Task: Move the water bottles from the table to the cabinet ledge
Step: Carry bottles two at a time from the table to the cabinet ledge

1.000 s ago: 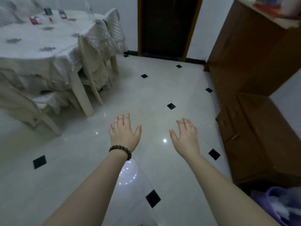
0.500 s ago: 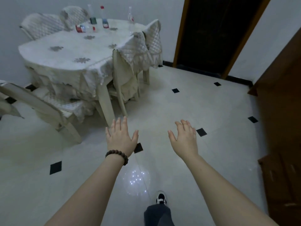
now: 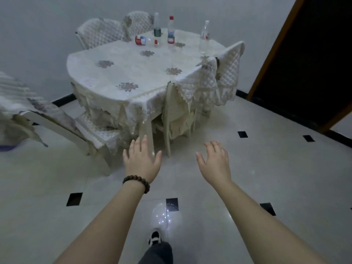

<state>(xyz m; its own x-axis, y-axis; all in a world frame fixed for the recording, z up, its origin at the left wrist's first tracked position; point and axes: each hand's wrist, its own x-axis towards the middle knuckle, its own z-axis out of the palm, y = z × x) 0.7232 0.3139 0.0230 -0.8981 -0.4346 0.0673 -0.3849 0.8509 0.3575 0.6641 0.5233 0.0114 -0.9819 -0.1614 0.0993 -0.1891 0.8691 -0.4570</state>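
Observation:
A round table (image 3: 114,80) under a white flowered cloth stands ahead of me. At its far side stand three clear water bottles: one with a green label (image 3: 157,27), one with a red cap (image 3: 171,30) and one with a white cap (image 3: 204,31). A bottle with a red and blue label (image 3: 140,40) lies on its side beside them. My left hand (image 3: 142,161), with a bead bracelet on the wrist, and my right hand (image 3: 215,161) are held out over the floor, fingers spread, holding nothing. Both are well short of the table. The cabinet is out of view.
Covered chairs ring the table: one at its near right (image 3: 194,92), one at the left (image 3: 57,121), two behind (image 3: 102,33). A dark doorway (image 3: 314,63) is at the right. The floor is pale tile with black diamonds. My shoe (image 3: 155,238) shows at the bottom.
My view has swung left from the brown cabinet to the table, which is now closer and centred. Both hands stay open and outstretched. A foot has stepped forward.

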